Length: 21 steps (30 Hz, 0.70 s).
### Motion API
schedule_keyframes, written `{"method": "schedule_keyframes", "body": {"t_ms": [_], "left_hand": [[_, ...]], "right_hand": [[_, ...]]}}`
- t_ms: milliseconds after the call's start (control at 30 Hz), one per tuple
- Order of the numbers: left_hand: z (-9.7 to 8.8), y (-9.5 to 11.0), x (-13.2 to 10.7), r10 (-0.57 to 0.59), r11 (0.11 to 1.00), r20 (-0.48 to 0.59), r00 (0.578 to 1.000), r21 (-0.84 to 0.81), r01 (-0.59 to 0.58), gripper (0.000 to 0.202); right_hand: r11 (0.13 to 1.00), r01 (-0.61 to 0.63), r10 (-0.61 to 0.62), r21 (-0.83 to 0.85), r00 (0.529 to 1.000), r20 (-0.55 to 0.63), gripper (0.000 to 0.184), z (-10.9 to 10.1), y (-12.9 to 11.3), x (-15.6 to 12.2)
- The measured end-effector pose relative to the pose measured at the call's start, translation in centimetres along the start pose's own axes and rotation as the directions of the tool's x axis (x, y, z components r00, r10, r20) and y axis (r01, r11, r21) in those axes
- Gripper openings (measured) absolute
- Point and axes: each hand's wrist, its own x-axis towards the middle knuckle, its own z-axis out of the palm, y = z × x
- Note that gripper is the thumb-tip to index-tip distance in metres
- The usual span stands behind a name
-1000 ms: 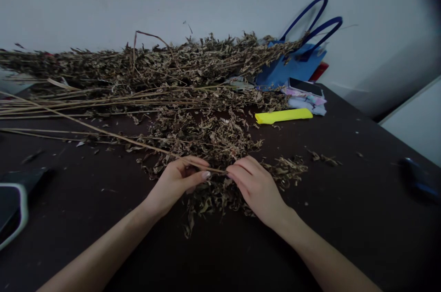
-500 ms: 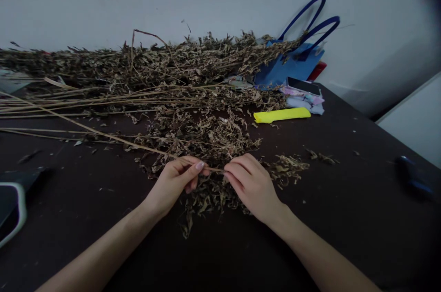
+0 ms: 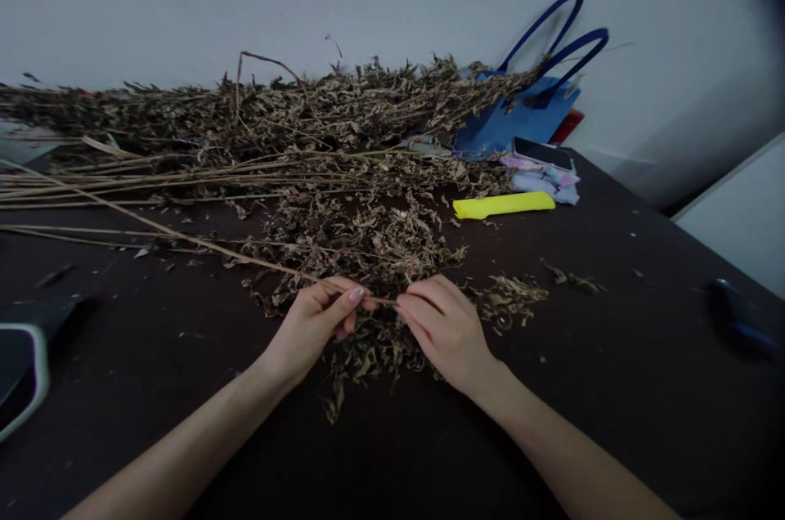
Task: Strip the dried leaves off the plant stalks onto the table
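A long, dry plant stem (image 3: 202, 242) runs from the left edge to the middle of the table. My left hand (image 3: 322, 311) pinches it between thumb and fingers. A short way to the right, the fingers of my right hand (image 3: 447, 328) are closed round the same stem near its end, and a bare bit of it shows between the hands. Beneath and behind both hands lies a loose heap of crumpled dried leaves (image 3: 374, 238). What the right fingertips cover is hidden.
Bundled dried stalks with leaves (image 3: 343, 111) lie along the wall. A blue bag (image 3: 491, 123), a phone (image 3: 540, 153) on tissue packs and a yellow strip-shaped packet (image 3: 504, 205) stand at the back right. A dark object (image 3: 739, 320) lies far right; a white-rimmed thing (image 3: 40, 369) at left.
Both hands keep their grip on the stem and have hardly moved. The whole view has shifted very slightly.
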Motion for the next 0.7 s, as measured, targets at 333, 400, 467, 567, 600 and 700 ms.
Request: {"method": "schedule_keyframes", "body": {"t_ms": [333,400,467,567,600,700], "left_hand": [[0.03,0.18,-0.01,-0.005,1.0,0.01,1.0,-0.013,0.005,0.018],[0.04,0.22,-0.01,-0.008,1.0,0.009,1.0,-0.006,0.008,0.019],[0.06,0.25,-0.03,-0.01,1.0,0.011,1.0,-0.002,0.01,0.019],[0.09,0.31,-0.07,-0.015,1.0,0.008,1.0,-0.002,0.015,0.018],[0.1,0.34,-0.08,-0.017,1.0,0.006,1.0,-0.004,0.017,0.018],[0.12,0.35,-0.08,-0.019,1.0,0.008,1.0,-0.009,0.019,0.019]], "right_hand": [[1.0,0.008,-0.008,0.01,1.0,-0.013,0.014,0.08,-0.02,-0.02],[1.0,0.006,-0.005,0.016,1.0,-0.022,0.014,0.14,-0.06,-0.02],[1.0,0.0,0.0,0.016,1.0,-0.013,0.014,0.19,-0.1,-0.03],[1.0,0.015,-0.015,-0.001,1.0,-0.021,0.014,0.25,-0.09,-0.1],[1.0,0.028,-0.028,-0.01,0.999,-0.032,0.015,0.26,-0.07,-0.13],[0.998,0.057,-0.058,-0.018,0.996,-0.073,0.016,0.27,-0.03,-0.17]]}}
